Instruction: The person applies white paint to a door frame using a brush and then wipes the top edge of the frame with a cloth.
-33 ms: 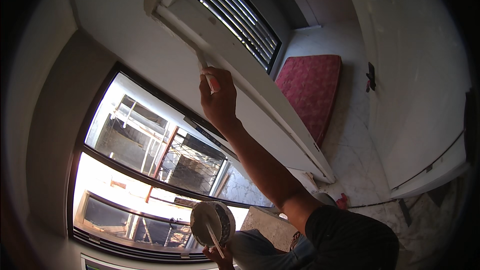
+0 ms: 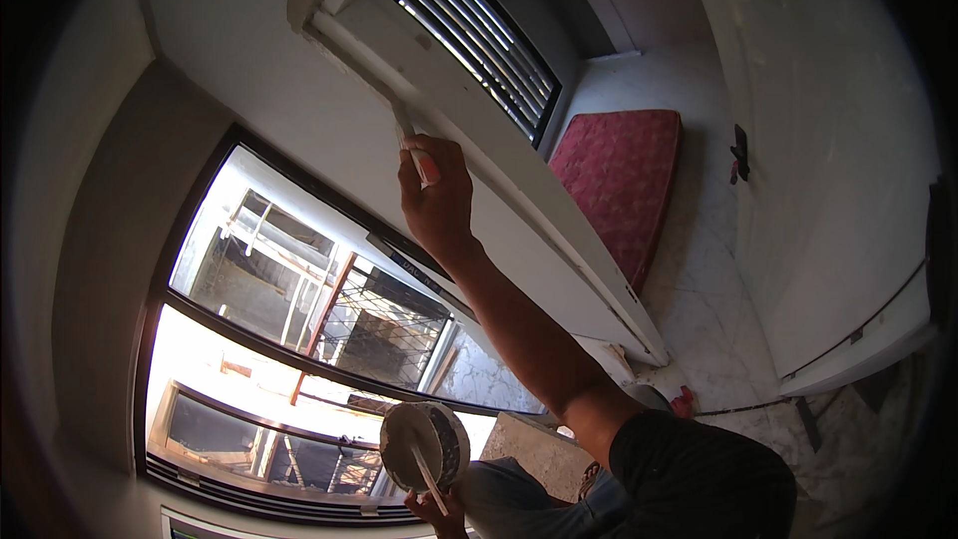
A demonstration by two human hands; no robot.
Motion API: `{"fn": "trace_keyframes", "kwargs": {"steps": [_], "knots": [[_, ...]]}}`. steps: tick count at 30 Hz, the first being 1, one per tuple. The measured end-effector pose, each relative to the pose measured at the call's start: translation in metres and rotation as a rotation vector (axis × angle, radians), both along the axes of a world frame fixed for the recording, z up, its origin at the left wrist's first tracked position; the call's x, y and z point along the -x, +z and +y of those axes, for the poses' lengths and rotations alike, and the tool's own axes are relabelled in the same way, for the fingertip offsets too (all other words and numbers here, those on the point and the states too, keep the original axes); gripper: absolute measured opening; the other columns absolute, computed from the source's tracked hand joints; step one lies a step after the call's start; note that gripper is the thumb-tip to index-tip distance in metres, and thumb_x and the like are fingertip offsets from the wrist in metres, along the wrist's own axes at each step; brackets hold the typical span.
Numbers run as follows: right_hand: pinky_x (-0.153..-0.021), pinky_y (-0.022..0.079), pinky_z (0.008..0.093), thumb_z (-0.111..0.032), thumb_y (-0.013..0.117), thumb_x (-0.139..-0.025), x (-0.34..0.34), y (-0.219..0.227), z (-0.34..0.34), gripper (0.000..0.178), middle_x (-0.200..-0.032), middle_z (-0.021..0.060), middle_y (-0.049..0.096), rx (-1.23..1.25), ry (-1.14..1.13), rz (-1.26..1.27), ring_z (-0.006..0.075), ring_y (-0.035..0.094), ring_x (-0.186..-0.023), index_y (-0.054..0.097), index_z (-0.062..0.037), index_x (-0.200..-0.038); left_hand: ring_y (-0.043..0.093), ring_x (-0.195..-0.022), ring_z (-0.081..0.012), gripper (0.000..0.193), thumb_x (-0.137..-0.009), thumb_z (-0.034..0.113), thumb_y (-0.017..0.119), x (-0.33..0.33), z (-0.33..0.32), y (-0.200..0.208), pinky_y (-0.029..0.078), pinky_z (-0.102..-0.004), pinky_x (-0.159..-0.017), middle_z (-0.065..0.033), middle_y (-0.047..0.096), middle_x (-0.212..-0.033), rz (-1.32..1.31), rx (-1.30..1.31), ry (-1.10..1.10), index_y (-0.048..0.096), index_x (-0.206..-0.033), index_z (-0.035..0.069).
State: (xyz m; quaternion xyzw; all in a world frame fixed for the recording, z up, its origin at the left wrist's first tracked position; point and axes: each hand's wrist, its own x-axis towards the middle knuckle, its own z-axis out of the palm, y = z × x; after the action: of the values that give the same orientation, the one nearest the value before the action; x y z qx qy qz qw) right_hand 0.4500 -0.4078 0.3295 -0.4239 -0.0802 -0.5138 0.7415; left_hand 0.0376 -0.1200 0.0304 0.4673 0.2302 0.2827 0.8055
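My right hand reaches up, closed round a slim pale hand tool, its far end at the edge of the white door frame where it meets the wall. The tool looks like a putty knife, but its exact kind is partly hidden by my fingers. A reddish-orange patch shows at the grip. Low in the view, my left hand holds a round, stained pot from below. The pot is tilted, its open mouth showing, and a pale stick lies across it. What is inside is too dim to tell.
A dark-framed window fills the lower left, close to the pot. Through the doorway, a red mattress lies on the pale floor. The white door stands open at the right. A rough beige block is beside my leg.
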Motion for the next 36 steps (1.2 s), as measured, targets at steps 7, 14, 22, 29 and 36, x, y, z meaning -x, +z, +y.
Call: {"fn": "trace_keyframes", "kwargs": {"steps": [7, 14, 22, 29, 36], "knots": [[-0.077, 0.052, 0.038, -0.005, 0.066, -0.086, 0.003, -0.005, -0.003, 0.019, -0.099, 0.0112, 0.061, 0.02, -0.021, 0.017, 0.028, 0.062, -0.088, 0.063, -0.0073, -0.104, 0.063, -0.109, -0.0295, 0.068, -0.085, 0.053, 0.046, 0.001, -0.001, 0.0, 0.052, -0.0483, -0.09, -0.0166, 0.061, -0.128, 0.016, 0.001, 0.003, 0.051, -0.133, 0.004], [-0.07, 0.057, 0.0373, -0.005, 0.066, -0.086, 0.003, -0.014, -0.003, 0.021, -0.102, 0.0139, 0.058, 0.04, -0.03, 0.012, 0.0305, 0.064, -0.087, 0.06, -0.0071, -0.107, 0.063, -0.109, -0.03, 0.069, -0.085, 0.052, 0.046, 0.002, 0.0, 0.0, 0.052, -0.0486, -0.09, -0.0172, 0.061, -0.128, 0.025, -0.007, 0.009, 0.051, -0.133, 0.004], [-0.076, 0.053, 0.0361, -0.006, 0.067, -0.087, 0.005, -0.023, -0.002, 0.017, -0.101, 0.0114, 0.061, 0.011, 0.0, 0.033, 0.0264, 0.064, -0.087, 0.064, -0.0065, -0.104, 0.063, -0.108, -0.0305, 0.069, -0.085, 0.052, 0.046, 0.0, -0.003, 0.001, 0.052, -0.0488, -0.09, -0.0178, 0.061, -0.127, 0.035, -0.048, 0.01, 0.051, -0.133, 0.003], [-0.072, 0.056, 0.0394, -0.006, 0.065, -0.087, 0.005, -0.031, -0.002, 0.02, -0.1, 0.0137, 0.059, 0.055, -0.001, 0.05, 0.031, 0.063, -0.09, 0.06, -0.0066, -0.107, 0.063, -0.109, -0.0311, 0.071, -0.085, 0.053, 0.045, 0.008, 0.001, -0.017, 0.052, -0.0496, -0.091, -0.0183, 0.061, -0.128, 0.318, -0.751, 0.096, 0.05, -0.135, 0.002], [-0.075, 0.054, 0.0389, -0.006, 0.065, -0.087, 0.005, -0.04, -0.005, 0.019, -0.1, 0.0126, 0.06, 0.08, -0.035, 0.056, 0.0299, 0.062, -0.091, 0.061, -0.0071, -0.105, 0.063, -0.109, -0.0313, 0.071, -0.085, 0.054, 0.045, -0.007, -0.006, 0.003, 0.05, -0.0499, -0.091, -0.0175, 0.061, -0.128, -0.053, 0.045, -0.021, 0.05, -0.135, 0.003]]}}
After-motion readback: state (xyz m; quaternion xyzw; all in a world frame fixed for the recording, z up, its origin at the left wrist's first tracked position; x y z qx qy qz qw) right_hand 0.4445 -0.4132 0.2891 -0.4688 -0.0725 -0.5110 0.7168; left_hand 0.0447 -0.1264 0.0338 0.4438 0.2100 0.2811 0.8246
